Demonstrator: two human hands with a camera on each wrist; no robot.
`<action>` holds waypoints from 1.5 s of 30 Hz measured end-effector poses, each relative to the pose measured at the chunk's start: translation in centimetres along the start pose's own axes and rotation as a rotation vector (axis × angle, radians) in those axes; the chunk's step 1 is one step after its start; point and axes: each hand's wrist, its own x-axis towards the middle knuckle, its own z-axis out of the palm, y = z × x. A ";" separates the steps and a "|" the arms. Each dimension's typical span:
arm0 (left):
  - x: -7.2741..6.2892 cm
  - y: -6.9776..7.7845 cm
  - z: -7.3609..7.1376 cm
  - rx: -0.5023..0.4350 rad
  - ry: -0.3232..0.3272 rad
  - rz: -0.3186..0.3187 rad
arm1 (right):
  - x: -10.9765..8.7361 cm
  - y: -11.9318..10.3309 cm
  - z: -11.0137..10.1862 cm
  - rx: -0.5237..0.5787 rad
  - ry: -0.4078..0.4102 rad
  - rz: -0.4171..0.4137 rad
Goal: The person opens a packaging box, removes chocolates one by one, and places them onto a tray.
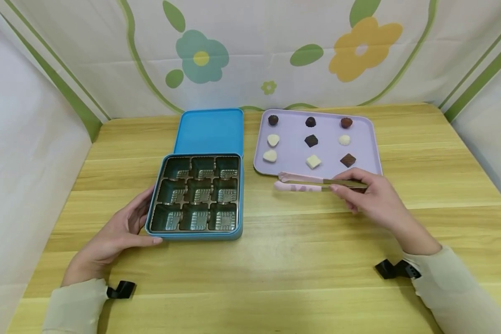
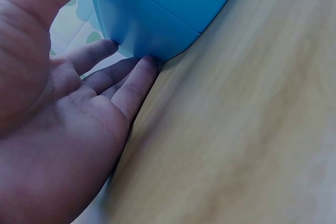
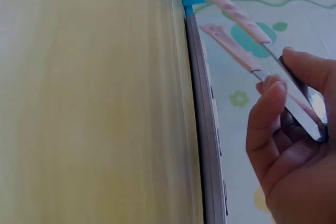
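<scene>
My left hand (image 1: 121,227) is at the left front corner of a blue tin box (image 1: 238,222). Its fingertips touch the box's side in the left wrist view, and the thumb lies near the front edge. A dark brown insert (image 1: 199,204) divides the box into several square compartments, with no chocolates in them. My right hand (image 1: 371,195) holds metal tongs (image 1: 300,177) with pink paw-like tips, pinched between thumb and fingers. Their tips stand apart, pointing left, near the front edge of a lilac tray (image 1: 292,153). Nothing is between the tips.
Several chocolates sit in rows on the tray, among them a dark diamond (image 1: 311,140), a white square (image 1: 313,161) and a brown diamond (image 1: 348,160). The blue lid (image 1: 210,132) lies behind the box. A flowered cloth (image 1: 250,55) hangs behind the wooden table (image 1: 250,287).
</scene>
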 end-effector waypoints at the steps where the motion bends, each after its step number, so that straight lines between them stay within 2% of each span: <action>1: 0.0 0.0 0.0 0.002 0.000 -0.001 | 0.1 -0.1 0.2 -0.015 -0.016 0.001; 5: 0.1 -0.1 -0.1 0.003 -0.002 -0.004 | 0.4 -0.2 0.9 -0.128 -0.063 -0.034; 9: 0.1 -0.2 -0.1 0.000 0.001 -0.012 | 0.8 0.1 1.2 -0.317 -0.086 -0.137; 11: 0.1 -0.2 -0.1 0.000 0.003 -0.017 | 0.9 0.3 1.2 -0.369 -0.100 -0.180; 14: 0.1 -0.3 -0.1 0.001 0.007 -0.020 | 1.1 0.8 1.3 -0.401 -0.098 -0.227; 22: 0.1 -0.8 -0.1 0.008 0.011 0.007 | 1.6 1.7 1.7 -0.443 -0.008 -0.333; 25: 0.1 -0.9 -0.1 0.009 0.010 0.019 | 1.6 1.9 1.8 -0.453 -0.005 -0.339; 34: 0.5 -1.0 0.0 -0.001 -0.003 0.017 | 1.1 2.1 1.7 -0.488 -0.034 -0.278; 39: 0.6 -1.1 0.3 -0.015 0.002 0.026 | 1.0 1.7 1.1 -0.519 -0.018 -0.281; 45: 0.6 -1.1 0.5 -0.030 0.017 0.031 | 1.0 1.3 0.3 -0.527 -0.012 -0.221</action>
